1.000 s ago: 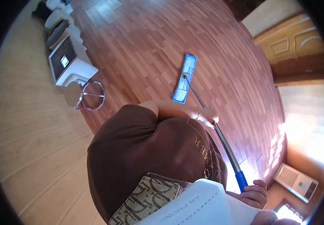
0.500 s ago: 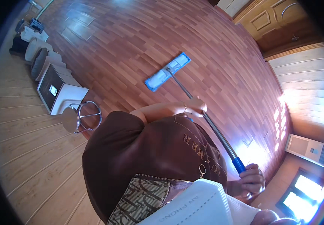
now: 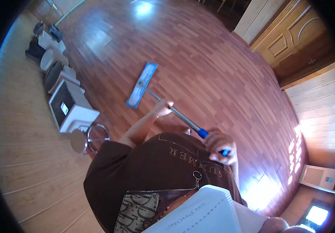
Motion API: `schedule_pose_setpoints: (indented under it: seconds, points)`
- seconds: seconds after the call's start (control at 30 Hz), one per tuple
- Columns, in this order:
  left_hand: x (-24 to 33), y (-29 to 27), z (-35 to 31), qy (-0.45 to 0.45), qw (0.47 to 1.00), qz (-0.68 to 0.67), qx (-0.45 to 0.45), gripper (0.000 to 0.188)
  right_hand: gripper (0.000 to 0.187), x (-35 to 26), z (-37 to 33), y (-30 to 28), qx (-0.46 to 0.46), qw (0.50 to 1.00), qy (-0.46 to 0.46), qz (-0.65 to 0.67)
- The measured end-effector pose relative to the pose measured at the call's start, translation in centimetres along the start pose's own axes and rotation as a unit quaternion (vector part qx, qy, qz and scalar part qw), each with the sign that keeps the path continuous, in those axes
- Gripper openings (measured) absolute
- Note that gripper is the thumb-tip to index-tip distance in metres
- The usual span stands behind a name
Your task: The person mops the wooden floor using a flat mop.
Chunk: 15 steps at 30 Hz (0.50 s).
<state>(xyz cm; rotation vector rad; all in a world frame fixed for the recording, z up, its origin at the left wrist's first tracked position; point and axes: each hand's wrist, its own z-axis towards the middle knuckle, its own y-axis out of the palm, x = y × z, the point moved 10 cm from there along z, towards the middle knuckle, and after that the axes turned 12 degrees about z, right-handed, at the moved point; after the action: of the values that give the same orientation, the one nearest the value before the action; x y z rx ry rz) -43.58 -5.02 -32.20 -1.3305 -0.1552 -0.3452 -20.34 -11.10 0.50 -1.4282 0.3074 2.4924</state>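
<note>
I hold a flat mop with both hands. Its blue mop head (image 3: 141,85) lies on the reddish wood-plank floor (image 3: 214,62) ahead of me. A metal handle (image 3: 179,116) runs back from it to a blue grip (image 3: 203,133). My left hand (image 3: 162,107) is closed around the metal shaft midway, arm stretched forward. My right hand (image 3: 221,148) is closed on the blue grip near the handle's end, close to my chest. My brown shirt (image 3: 155,171) fills the lower middle of the view.
Along the pale plank wall on the left stand a white box-shaped appliance (image 3: 72,110), other white and dark items (image 3: 51,58), and a round stool with a chrome ring (image 3: 88,139). A panelled wooden door (image 3: 291,35) is upper right. A white unit (image 3: 322,176) stands lower right.
The mop head has swung left across the floor and turned more lengthwise. My right hand has risen higher on the blue grip, and the view has turned with my body.
</note>
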Motion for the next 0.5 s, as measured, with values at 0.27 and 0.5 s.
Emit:
schedule_pose_setpoints:
  seconds: [0.27, 0.5]
  points:
    - [-16.2, -0.4, -3.2, -0.265, 0.954, -0.117, -0.07, 0.019, 0.012, 8.5, 9.1, -4.8, -0.072, 0.997, 0.036, -0.012]
    - [-17.4, -3.7, -4.8, -0.301, 0.951, 0.042, 0.055, 0.016, 0.015, 14.2, 11.3, -7.6, -0.129, 0.98, 0.129, 0.079]
